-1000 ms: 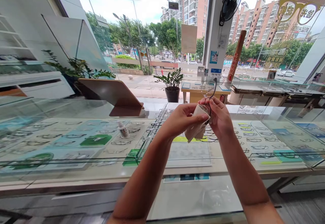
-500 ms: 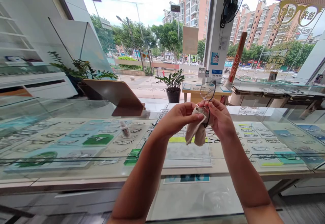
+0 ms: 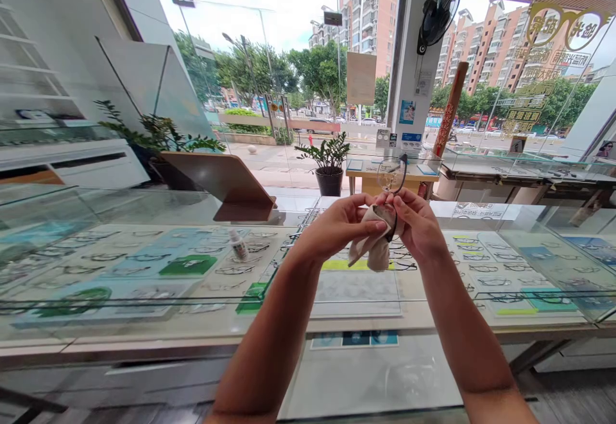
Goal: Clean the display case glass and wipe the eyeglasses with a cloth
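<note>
Above the glass counter, my left hand is closed on a pale beige cloth, thumb on top. The cloth is folded around the lower lens of a pair of eyeglasses. My right hand pinches the eyeglasses near the middle of the frame, between thumb and fingers. They are held upright on end, the bare round lens pointing up and the dark rim showing. The cloth and fingers hide most of the lower lens.
The glass display counter holds rows of eyeglasses. A small white spray bottle stands on it at left, near a brown tilted mirror or stand. Beyond are a potted plant, a wall fan and a wooden table.
Both hands stay in nearly the same place. The cloth has shifted and folded differently around the lower lens, and the eyeglasses have tilted slightly.
</note>
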Demonstrator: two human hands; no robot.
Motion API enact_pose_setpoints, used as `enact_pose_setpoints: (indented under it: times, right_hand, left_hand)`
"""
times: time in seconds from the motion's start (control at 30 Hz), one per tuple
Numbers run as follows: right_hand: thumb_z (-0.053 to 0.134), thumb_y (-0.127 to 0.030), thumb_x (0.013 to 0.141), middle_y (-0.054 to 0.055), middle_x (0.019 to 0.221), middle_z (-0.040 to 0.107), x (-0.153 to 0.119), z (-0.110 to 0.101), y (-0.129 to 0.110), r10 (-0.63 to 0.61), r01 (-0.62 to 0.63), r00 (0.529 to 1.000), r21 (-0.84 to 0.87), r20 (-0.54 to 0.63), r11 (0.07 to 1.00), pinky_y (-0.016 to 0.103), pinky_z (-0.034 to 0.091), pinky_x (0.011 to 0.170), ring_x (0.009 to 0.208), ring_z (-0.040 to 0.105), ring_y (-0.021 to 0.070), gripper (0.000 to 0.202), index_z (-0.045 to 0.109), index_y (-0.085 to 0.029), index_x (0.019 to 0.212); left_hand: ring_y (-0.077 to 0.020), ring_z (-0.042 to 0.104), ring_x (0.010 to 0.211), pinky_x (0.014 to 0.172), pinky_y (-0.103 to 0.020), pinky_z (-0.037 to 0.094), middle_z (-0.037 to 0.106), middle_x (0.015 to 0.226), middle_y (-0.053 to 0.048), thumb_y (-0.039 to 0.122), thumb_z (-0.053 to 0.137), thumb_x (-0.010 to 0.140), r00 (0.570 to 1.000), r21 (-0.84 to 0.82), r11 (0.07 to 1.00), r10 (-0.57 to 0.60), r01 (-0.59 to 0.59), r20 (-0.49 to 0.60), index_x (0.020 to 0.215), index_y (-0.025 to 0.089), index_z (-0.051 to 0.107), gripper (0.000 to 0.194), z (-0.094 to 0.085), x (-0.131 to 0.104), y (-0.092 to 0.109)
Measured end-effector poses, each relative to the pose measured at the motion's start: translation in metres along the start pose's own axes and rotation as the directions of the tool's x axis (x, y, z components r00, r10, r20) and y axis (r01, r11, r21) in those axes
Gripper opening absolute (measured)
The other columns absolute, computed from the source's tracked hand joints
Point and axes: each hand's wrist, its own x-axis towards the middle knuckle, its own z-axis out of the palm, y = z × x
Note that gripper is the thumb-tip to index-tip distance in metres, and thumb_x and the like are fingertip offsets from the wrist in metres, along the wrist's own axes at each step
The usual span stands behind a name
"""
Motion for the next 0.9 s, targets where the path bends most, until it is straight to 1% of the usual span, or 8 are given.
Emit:
enact_pose_setpoints:
  times: [0.13, 0.27, 0.33, 0.47, 0.57, 0.7, 0.8, 0.9]
  right_hand:
    - [0.091, -0.049, 0.075, 0.000, 0.091, 0.073, 0.001, 0.000, 0.003, -0.043, 0.044, 0.999, 0.020, -0.031, 0.999, 0.033, 0.058, 0.089, 0.090, 0.068, 0.0162, 0.030, 0.075, -0.025, 0.083]
    - [0.089, -0.050, 0.076, 0.001, 0.088, 0.071, 0.001, -0.001, 0.003, -0.077, 0.078, 0.995, 0.014, -0.061, 0.997, 0.038, 0.057, 0.093, 0.093, 0.067, 0.0192, 0.030, 0.072, -0.025, 0.081]
    - [0.089, -0.049, 0.076, 0.000, 0.087, 0.070, 0.002, 0.000, 0.003, -0.090, 0.092, 0.993, 0.022, -0.078, 0.996, 0.038, 0.056, 0.095, 0.093, 0.066, 0.0190, 0.030, 0.071, -0.025, 0.079]
    - [0.090, -0.047, 0.074, 0.000, 0.086, 0.069, 0.004, 0.003, 0.006, -0.095, 0.102, 0.990, 0.062, -0.105, 0.993, 0.037, 0.054, 0.099, 0.095, 0.066, 0.0186, 0.029, 0.071, -0.025, 0.077]
    - [0.088, -0.048, 0.075, 0.001, 0.086, 0.069, 0.005, 0.004, 0.007, -0.116, 0.125, 0.984, 0.062, -0.134, 0.990, 0.039, 0.053, 0.103, 0.097, 0.065, 0.0197, 0.029, 0.070, -0.026, 0.077]
    - [0.085, -0.048, 0.076, 0.001, 0.088, 0.068, 0.004, 0.005, 0.006, -0.145, 0.154, 0.975, 0.041, -0.168, 0.987, 0.042, 0.053, 0.105, 0.099, 0.065, 0.0213, 0.027, 0.069, -0.027, 0.077]
    - [0.085, -0.049, 0.076, 0.001, 0.089, 0.068, 0.004, 0.005, 0.004, -0.143, 0.151, 0.976, 0.041, -0.162, 0.988, 0.043, 0.052, 0.108, 0.101, 0.065, 0.0215, 0.027, 0.069, -0.027, 0.077]
    - [0.084, -0.048, 0.077, 0.001, 0.090, 0.067, 0.003, 0.006, 0.003, -0.144, 0.152, 0.976, 0.041, -0.162, 0.987, 0.042, 0.050, 0.112, 0.101, 0.065, 0.0207, 0.026, 0.069, -0.028, 0.080]
  left_hand:
    - [-0.0086, 0.059, 0.066, 0.064, -0.021, 0.050, 0.068, 0.079, 0.001, 0.039, 0.095, 0.069, 0.999, -0.015, 0.999, -0.029, 0.029, 0.033, 0.102, 0.013, 0.067, 0.051, 0.005, 0.003, -0.003]
    - [-0.0089, 0.056, 0.066, 0.061, -0.020, 0.045, 0.065, 0.074, -0.001, 0.046, 0.094, 0.069, 0.997, 0.003, 0.999, -0.037, 0.037, 0.069, 0.084, 0.010, 0.070, 0.046, 0.010, 0.007, -0.007]
    - [-0.0090, 0.054, 0.066, 0.060, -0.021, 0.044, 0.064, 0.072, -0.001, 0.048, 0.095, 0.068, 0.999, 0.007, 1.000, -0.021, 0.020, 0.042, 0.080, 0.010, 0.069, 0.047, 0.012, 0.008, -0.009]
    - [-0.0087, 0.053, 0.065, 0.059, -0.021, 0.043, 0.062, 0.072, 0.000, 0.044, 0.096, 0.066, 0.999, -0.013, 0.999, 0.033, -0.033, -0.015, 0.082, 0.010, 0.070, 0.046, 0.016, 0.011, -0.012]
    - [-0.0093, 0.053, 0.067, 0.062, -0.022, 0.044, 0.063, 0.075, 0.000, 0.042, 0.097, 0.064, 0.998, -0.050, 0.997, 0.049, -0.051, -0.045, 0.083, 0.012, 0.071, 0.045, 0.019, 0.012, -0.014]
    - [-0.0106, 0.056, 0.071, 0.067, -0.023, 0.044, 0.065, 0.079, -0.001, 0.041, 0.096, 0.065, 0.998, -0.105, 0.993, 0.052, -0.057, -0.046, 0.089, 0.012, 0.074, 0.044, 0.020, 0.014, -0.017]
    - [-0.0106, 0.054, 0.069, 0.066, -0.023, 0.043, 0.064, 0.077, -0.001, 0.044, 0.095, 0.068, 0.999, -0.062, 0.997, 0.040, -0.042, -0.032, 0.086, 0.012, 0.073, 0.043, 0.020, 0.013, -0.018]
    - [-0.0115, 0.055, 0.072, 0.067, -0.023, 0.044, 0.066, 0.080, -0.002, 0.048, 0.092, 0.071, 0.993, 0.011, 0.994, 0.105, -0.105, -0.052, 0.092, 0.013, 0.075, 0.045, 0.023, 0.012, -0.017]
